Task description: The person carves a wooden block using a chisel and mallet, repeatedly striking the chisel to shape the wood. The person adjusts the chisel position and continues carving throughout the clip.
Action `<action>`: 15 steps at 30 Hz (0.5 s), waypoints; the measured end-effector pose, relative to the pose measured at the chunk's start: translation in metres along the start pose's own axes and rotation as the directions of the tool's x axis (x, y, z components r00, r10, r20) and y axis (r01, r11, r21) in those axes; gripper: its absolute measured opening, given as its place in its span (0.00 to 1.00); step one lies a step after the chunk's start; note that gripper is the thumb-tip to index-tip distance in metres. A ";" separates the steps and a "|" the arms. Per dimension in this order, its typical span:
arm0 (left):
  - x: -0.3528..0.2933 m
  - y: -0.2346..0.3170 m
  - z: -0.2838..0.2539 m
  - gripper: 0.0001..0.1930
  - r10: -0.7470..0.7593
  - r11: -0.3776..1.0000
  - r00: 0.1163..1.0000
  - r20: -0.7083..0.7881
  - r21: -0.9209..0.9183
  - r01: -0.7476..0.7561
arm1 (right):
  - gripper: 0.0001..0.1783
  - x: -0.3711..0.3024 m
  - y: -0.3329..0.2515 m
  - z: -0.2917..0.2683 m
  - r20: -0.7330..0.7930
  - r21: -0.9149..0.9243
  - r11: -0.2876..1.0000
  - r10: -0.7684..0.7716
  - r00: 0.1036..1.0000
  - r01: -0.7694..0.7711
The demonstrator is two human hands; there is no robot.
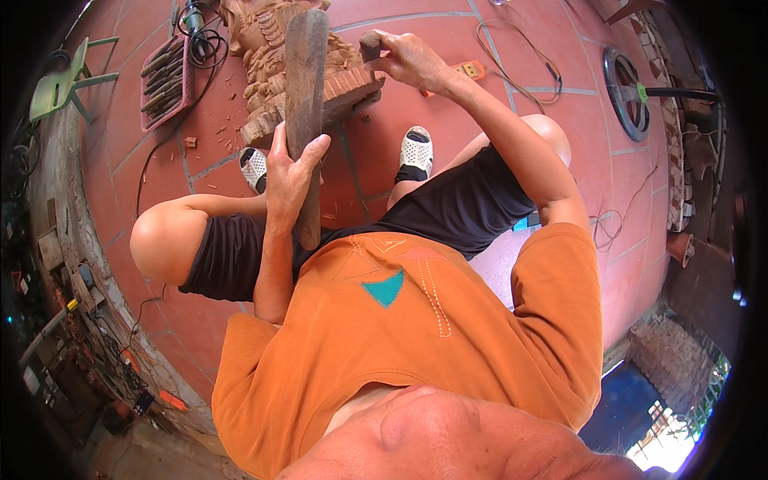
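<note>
**Bar upright in left hand, small dark block off its upper part at 3 o'clock**

Head view: left hand clamped round the lower half of a long wooden bar, thumb across the front. Bar's long axis runs nearly 12 to 6 o'clock, broad end at 12. Right hand pinches a small dark block between thumb and fingers.

Key relation: from right hand, bar's upper part lies at about 9 o'clock; block sits between, apart from bar. Right hand nearer that upper part; left hand well down at 7 to 8 o'clock from it.

Carved wooden piece beyond left hand, 11 to 12 o'clock, partly behind bar. Bar or block touching carving: can't tell. Pink basket at 10 o'clock from left hand.
</note>
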State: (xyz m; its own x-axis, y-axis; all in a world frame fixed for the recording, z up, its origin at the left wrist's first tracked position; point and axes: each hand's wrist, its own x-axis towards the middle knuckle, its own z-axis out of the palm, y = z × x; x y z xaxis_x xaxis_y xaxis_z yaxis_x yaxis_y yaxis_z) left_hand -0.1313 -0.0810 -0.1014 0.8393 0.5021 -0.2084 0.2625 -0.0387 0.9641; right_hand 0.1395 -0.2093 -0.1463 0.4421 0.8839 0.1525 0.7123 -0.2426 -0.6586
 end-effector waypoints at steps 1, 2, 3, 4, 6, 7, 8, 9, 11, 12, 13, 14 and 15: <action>0.001 -0.001 0.000 0.24 0.007 1.000 1.000 0.002 -0.004 -0.007 | 0.13 -0.001 -0.002 -0.002 0.012 -0.036 0.999 0.010 1.000 -0.010; 0.001 -0.001 0.000 0.24 0.014 1.000 1.000 0.004 -0.007 -0.014 | 0.13 -0.001 0.000 -0.001 -0.004 -0.022 1.000 -0.008 1.000 0.008; 0.001 -0.001 0.001 0.24 0.012 1.000 1.000 0.004 -0.007 -0.012 | 0.13 0.000 0.005 0.002 -0.021 -0.009 1.000 -0.026 0.999 0.026; 0.001 -0.001 0.001 0.24 0.010 1.000 1.000 0.004 -0.006 -0.010 | 0.13 0.001 0.008 0.003 -0.038 0.005 0.999 -0.044 0.998 0.044; 0.000 -0.001 0.001 0.25 0.005 1.000 1.000 0.006 -0.003 -0.005 | 0.13 0.001 0.015 0.006 -0.050 0.072 0.995 -0.061 0.997 0.065; 0.000 0.000 0.001 0.25 0.002 1.000 1.000 0.003 -0.002 -0.002 | 0.13 0.002 0.013 0.005 -0.054 0.107 0.991 -0.073 0.996 0.079; 0.000 0.001 0.000 0.25 -0.001 1.000 1.000 0.001 -0.001 0.001 | 0.13 0.002 0.011 0.004 -0.044 0.081 0.995 -0.060 0.997 0.064; 0.000 0.000 0.000 0.25 0.001 1.000 1.000 -0.002 0.002 -0.001 | 0.13 0.002 0.010 0.003 -0.033 0.055 0.997 -0.047 0.998 0.049; 0.000 0.000 -0.001 0.25 0.004 1.000 1.000 -0.004 0.008 -0.004 | 0.13 0.001 0.008 0.002 -0.033 0.041 0.998 -0.051 0.998 0.052; 0.000 -0.001 -0.001 0.25 0.005 1.000 1.000 -0.005 0.012 -0.005 | 0.13 0.001 0.007 0.002 -0.043 0.054 0.996 -0.070 0.997 0.072; 0.000 -0.001 -0.001 0.26 0.006 1.000 1.000 -0.004 0.016 -0.006 | 0.13 0.000 0.008 0.002 -0.054 0.066 0.994 -0.087 0.995 0.090; 0.000 -0.001 -0.001 0.26 0.008 1.000 1.000 -0.003 0.020 -0.008 | 0.13 -0.001 0.010 0.003 -0.049 0.037 0.995 -0.090 0.995 0.092; 0.000 -0.001 0.000 0.25 0.003 1.000 1.000 0.001 0.009 -0.003 | 0.13 -0.002 0.012 0.005 -0.045 0.007 0.996 -0.094 0.995 0.094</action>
State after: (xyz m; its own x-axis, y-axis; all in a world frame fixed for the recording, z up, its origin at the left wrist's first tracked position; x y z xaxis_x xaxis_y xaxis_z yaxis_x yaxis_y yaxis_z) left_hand -0.1315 -0.0807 -0.1020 0.8408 0.5007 -0.2056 0.2643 -0.0485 0.9632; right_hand 0.1447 -0.2118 -0.1585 0.3971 0.8841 0.2464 0.7471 -0.1555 -0.6462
